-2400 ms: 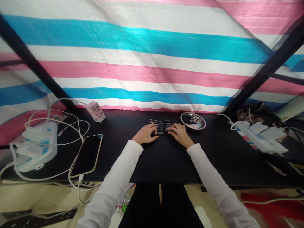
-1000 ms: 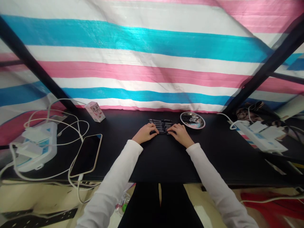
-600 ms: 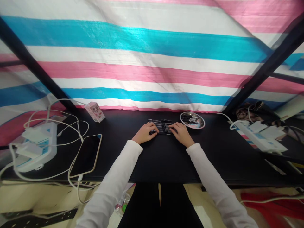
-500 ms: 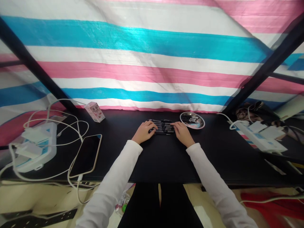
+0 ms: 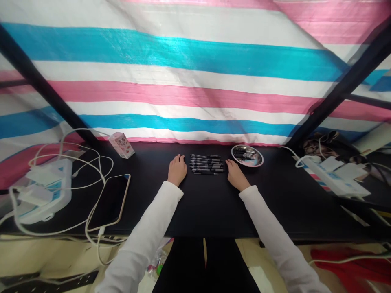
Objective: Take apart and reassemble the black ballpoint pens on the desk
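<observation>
Several black-and-clear pens [image 5: 206, 163] lie side by side in a stack of rows on the black desk. Just left of them rests my left hand [image 5: 177, 169], apart from the pens, with its fingers loosely extended and nothing held. My right hand [image 5: 236, 175] is at the right ends of the pens, its fingers pointing toward them; it holds nothing I can see, and its thumb area is hard to make out. A round metal bowl [image 5: 262, 159] containing small black and clear pen parts stands behind my right hand.
On the left are a phone [image 5: 110, 201] with a charging cable, a white power strip [image 5: 45, 187] and looped cables. A small pink box [image 5: 121, 145] stands at the back. Another power strip [image 5: 336, 175] lies on the right. Striped sheeting [image 5: 195, 93] hangs behind the desk.
My left hand has moved left off the pens, and my right hand has drawn slightly right and down from them. The row of pens is now uncovered.
</observation>
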The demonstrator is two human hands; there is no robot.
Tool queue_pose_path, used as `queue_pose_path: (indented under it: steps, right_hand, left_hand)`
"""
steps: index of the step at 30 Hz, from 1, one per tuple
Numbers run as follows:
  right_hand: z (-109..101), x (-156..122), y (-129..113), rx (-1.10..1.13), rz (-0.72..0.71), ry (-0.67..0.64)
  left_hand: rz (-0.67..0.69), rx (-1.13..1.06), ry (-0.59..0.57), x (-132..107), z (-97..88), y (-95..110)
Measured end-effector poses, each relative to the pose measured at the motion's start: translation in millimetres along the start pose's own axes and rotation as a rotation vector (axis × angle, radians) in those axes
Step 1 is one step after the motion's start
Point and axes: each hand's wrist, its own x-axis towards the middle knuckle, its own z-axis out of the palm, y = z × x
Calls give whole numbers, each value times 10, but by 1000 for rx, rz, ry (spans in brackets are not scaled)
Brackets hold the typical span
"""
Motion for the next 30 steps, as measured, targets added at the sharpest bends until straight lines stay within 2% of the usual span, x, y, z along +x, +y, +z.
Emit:
queue_pose_path:
  steps: [12, 30]
  right_hand:
    - [-47, -9, -23, -85, -22, -40]
    - [-87, -1, -37, -76, -7, -40]
  left_hand:
    - [-10, 18, 10, 8, -26, 24]
    - [13, 18, 33, 4, -132, 65]
